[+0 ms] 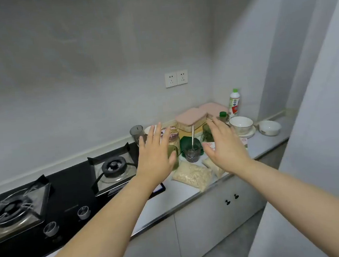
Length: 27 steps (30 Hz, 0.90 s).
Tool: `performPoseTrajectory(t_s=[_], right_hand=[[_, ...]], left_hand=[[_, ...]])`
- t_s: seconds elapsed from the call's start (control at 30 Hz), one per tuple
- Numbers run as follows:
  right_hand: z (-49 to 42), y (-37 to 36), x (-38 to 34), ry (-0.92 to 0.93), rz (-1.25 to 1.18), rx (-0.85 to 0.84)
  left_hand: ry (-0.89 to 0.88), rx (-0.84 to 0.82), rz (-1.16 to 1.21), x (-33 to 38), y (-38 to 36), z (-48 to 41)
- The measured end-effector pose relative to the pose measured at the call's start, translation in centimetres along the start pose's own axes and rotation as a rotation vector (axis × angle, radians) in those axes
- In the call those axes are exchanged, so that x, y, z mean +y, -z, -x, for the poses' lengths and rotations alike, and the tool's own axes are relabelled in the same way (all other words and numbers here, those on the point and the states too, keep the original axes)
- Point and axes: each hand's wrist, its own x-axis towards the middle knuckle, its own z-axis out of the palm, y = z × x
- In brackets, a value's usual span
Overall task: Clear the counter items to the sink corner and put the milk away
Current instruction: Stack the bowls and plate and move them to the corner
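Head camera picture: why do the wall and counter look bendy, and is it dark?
Head view: the wide-angle lens bends the counter edge and the wall on the right; the light is dim and grey, without hard shadows; the left hand and right hand look slightly soft.

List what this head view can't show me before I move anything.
1. Head view: the left hand covers most of the green glass and part of the jar behind it.
2. Head view: the right hand hides most of the white item with red print; milk or not, unclear.
3. Head view: the bottle label is too small to read.
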Motion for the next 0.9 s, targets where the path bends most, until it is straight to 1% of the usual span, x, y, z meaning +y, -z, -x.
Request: performPoseTrajectory(t_s=[0.1, 0.2, 0.3, 0.43, 0.6, 0.7, 0.8, 0.9], right_hand=[[-3.1, -2.5, 1.2, -0.004, -0.036, -0.024], [-6.5, -5.7, 2.7, 0.038, -0.048, -0.076], [-11.2, -8.8, 5.4, 0.086, -0.029, -0.126], [-16.3, -12.4, 8.0, 0.121, -0.038, -0.188], [-19.3, -17.5, 8.7, 0.155, -0.087, -0.304], [-20.4, -20.3, 8.4, 0.174, -0.117, -0.357], [-20.9, -22.4, 7.4, 0.194, -0.146, -0.395], [-20.5, -24.4, 5.7, 0.184, -0.166, -0.42]], left_hand=[[0.013, -0.03, -0.02, -1.6, -2.5, -2.8], [0.009, -0.074, -0.042, -2.9, -6.3, -6.3], [0.053, -0.102, -0.043, -3.7, -10.3, -10.7], [0.094, -0.179, -0.028, -4.6, -14.2, -14.6], [0.195, -0.303, 0.047, -6.9, -18.7, -15.2], [0.253, -0.32, 0.087, -9.4, -20.0, -15.8], [0.362, -0.335, 0.194, -12.1, -21.0, -16.4], [0.498, -0.407, 0.304, -14.9, -22.5, -16.6]])
